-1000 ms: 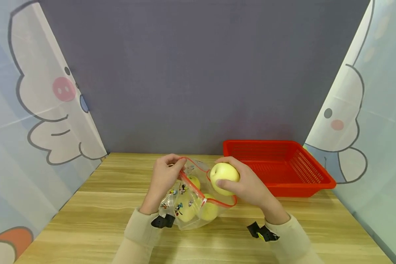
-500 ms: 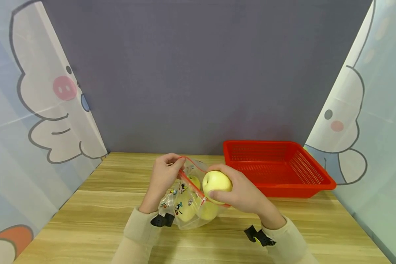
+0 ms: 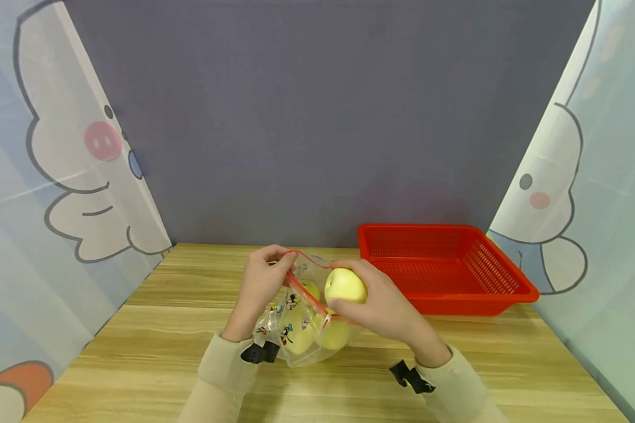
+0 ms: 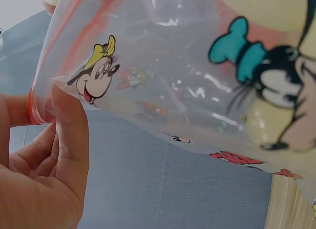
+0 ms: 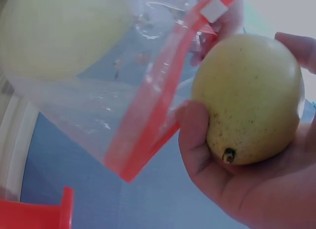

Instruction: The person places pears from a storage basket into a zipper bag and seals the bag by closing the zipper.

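A clear zip bag (image 3: 317,355) printed with cartoon characters stands on the table, its red-edged mouth spread apart. Several yellow apples (image 3: 336,336) show through its plastic. The left hand (image 3: 264,279) pinches the red rim at the upper left corner, thumb against fingers. In the right hand (image 3: 388,305) is another yellow apple (image 5: 252,98), gripped between thumb and fingers right at the mouth's right side. A white slider (image 5: 214,10) sits on the red zip strip (image 5: 158,105) beside this apple in the right wrist view.
A red plastic basket (image 3: 450,305) with slotted walls stands at the back right of the wooden table (image 3: 153,346). Behind the table rises a grey partition (image 3: 317,129). Cartoon-printed curtains (image 3: 100,217) hang at both sides.
The right hand has moved left with its apple, from beside the bag's mouth to over its right edge, dipping and then rising slightly. The left hand keeps its place on the rim.
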`<action>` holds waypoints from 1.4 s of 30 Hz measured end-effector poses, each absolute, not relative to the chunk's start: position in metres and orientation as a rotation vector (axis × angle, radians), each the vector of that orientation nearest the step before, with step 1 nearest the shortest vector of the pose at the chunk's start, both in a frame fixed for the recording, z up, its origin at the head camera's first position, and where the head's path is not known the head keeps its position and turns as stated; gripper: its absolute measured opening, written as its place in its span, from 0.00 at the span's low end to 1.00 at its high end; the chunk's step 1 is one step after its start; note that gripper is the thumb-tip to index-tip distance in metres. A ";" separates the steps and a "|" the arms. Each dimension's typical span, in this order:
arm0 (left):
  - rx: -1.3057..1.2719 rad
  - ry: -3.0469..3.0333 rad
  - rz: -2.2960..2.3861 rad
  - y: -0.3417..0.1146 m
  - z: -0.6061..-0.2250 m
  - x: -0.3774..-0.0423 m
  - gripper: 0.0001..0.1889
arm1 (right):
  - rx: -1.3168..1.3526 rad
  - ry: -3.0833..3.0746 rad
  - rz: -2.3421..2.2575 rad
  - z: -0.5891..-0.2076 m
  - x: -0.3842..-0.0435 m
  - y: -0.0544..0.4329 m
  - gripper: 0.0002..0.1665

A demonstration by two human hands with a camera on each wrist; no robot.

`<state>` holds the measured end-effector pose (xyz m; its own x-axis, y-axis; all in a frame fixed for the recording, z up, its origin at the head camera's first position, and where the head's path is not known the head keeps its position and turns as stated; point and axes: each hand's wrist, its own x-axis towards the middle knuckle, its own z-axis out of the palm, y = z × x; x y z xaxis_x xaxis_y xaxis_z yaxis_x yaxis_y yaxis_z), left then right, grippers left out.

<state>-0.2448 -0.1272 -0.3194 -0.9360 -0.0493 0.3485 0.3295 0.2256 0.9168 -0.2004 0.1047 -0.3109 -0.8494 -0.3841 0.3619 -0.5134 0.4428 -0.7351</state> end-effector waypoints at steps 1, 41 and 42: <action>-0.262 -2.200 -1.766 -0.127 -0.319 -0.245 0.08 | 0.788 -2.542 1.349 -0.312 -0.201 0.104 0.31; -0.257 -2.226 -1.729 -0.126 -0.318 -0.243 0.08 | 0.646 -2.614 1.033 -0.327 -0.214 0.096 0.25; -0.260 -2.226 -1.728 -0.126 -0.318 -0.243 0.08 | 0.649 -2.615 1.040 -0.326 -0.214 0.096 0.25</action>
